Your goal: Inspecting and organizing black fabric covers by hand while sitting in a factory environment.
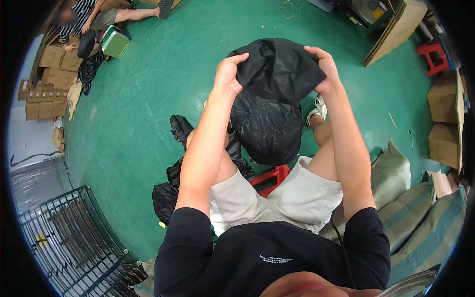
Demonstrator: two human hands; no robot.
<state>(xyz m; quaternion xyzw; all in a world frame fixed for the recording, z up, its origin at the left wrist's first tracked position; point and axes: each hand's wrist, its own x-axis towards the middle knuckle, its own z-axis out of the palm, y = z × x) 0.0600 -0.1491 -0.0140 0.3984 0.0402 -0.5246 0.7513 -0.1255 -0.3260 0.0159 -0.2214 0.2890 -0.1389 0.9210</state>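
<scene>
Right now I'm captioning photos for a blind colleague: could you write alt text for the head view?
A person's left hand and right hand hold creased black material between them, a bulging black bag just below it in the picture. Around them are a green floor, cardboard boxes and, at upper left, another person.

A few short lines of small white lettering stand on the chest of my black shirt, upside down from where I look. The cardboard boxes on my left and right bear small dark marks, too tiny for me to read.
</scene>
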